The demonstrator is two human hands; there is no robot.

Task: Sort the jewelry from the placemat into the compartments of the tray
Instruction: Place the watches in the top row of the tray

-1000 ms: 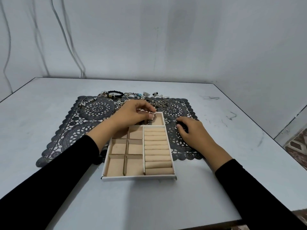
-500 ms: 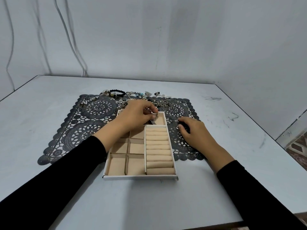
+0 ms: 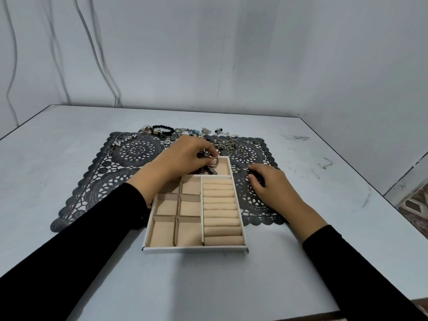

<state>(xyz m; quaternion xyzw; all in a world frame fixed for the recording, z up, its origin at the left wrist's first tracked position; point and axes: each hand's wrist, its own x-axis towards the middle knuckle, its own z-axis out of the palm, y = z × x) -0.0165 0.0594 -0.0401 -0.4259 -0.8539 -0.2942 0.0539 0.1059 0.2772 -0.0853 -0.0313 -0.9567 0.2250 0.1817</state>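
**Here, a pinch above the tray's far compartment**

A pale grey table [image 3: 69,163] fills the view, scuffed with dark marks to the right of the tray [image 3: 194,250]. Behind the tray a bare grey wall [image 3: 254,54] meets the table's far edge, and thin cables [image 3: 92,54] hang down it on the left. Far right of the tray, past the table's edge, a patch of patterned floor [image 3: 414,202] shows.

A dark lace placemat [image 3: 99,181] lies under the tray's far half and spreads to both sides of it. The tray's right side holds a column of beige rolls [image 3: 221,212], and its left side holds square compartments.

The left hand [image 3: 185,156] reaches over the tray's far left part. Its fingers are pressed together on a small metal piece [image 3: 212,170], which dangles over the long compartment [image 3: 223,167] at the tray's far end. What kind of jewelry it is cannot be made out.

The right hand [image 3: 271,184] rests on the placemat just right of the tray, fingers bent down. Something dark sits under them, but I cannot tell whether it is a piece of jewelry or the lace itself.

Beyond the tray, loose jewelry lines the placemat's far edge: a black bead bracelet [image 3: 163,129], some rings [image 3: 120,140] to the far left, and a tangle too small to sort out. The left forearm hides the tray's far left compartments.
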